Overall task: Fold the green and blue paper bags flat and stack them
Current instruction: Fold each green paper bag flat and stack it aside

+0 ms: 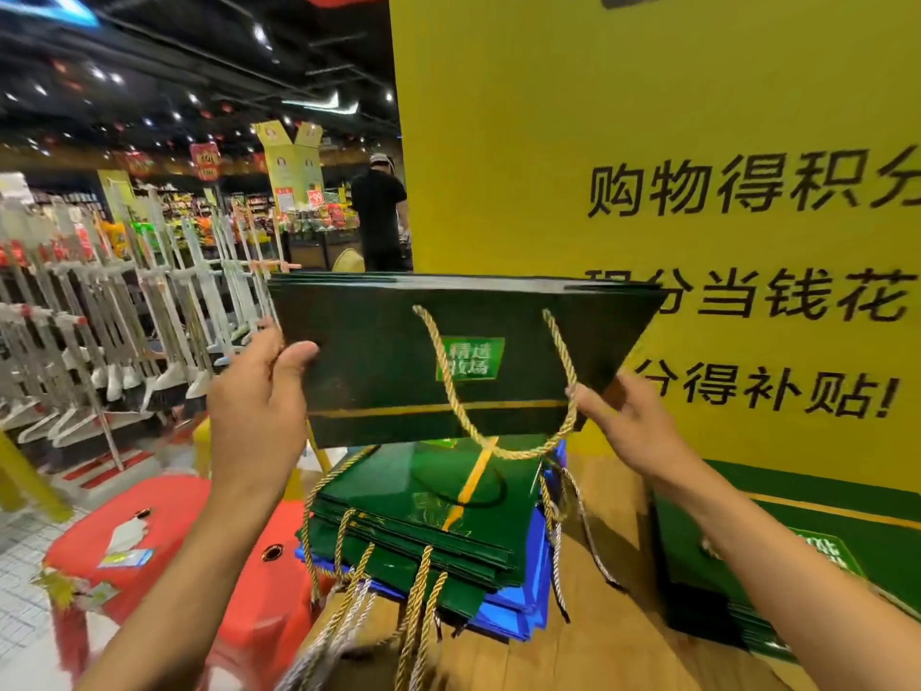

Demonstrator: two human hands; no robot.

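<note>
Supermarket racks (99,311) stand behind. My left hand (259,391) grips one end of the flattened green bag (379,361), my right hand (628,421) pinches the other; its long axis spans hand to hand, and the stack (423,516) lies beneath my grip.

A tall yellow sign (648,142) with large black Chinese characters stands at the back of a wooden table (598,655). Red plastic stools (164,521) sit just beside the table's left edge on a pale tiled floor (20,591). To the left runs a rack of white-handled cleaning tools (99,301), and farther off a person in a black shirt (379,207) stands near shelves of goods (319,214) under a dark ceiling (149,67) dotted with lights.
</note>
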